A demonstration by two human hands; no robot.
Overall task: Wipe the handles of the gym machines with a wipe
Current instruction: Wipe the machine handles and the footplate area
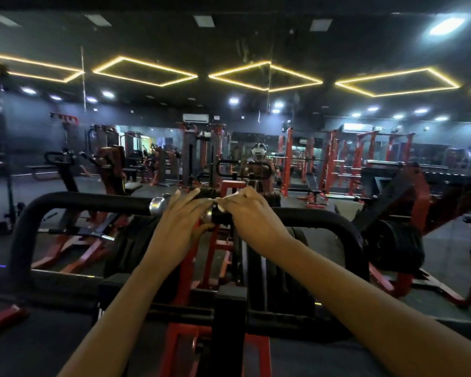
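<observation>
A gym machine stands right before me with two black padded handles. The left handle (93, 202) ends in a chrome cap (158, 205). The right handle (318, 221) ends beside it, and my right hand (252, 216) grips that end with a white wipe (230, 199) bunched under its fingers. My left hand (181, 221) reaches between the two handle ends, fingers straight, their tips touching the wipe and the right handle's end. Most of the wipe is hidden by my fingers.
The machine's red frame (223, 246) and black weight plates (392, 240) sit below the handles. A mirror wall ahead reflects me (259, 159) and rows of red and black machines (337, 159). More machines stand at left (109, 170). Dark floor lies around.
</observation>
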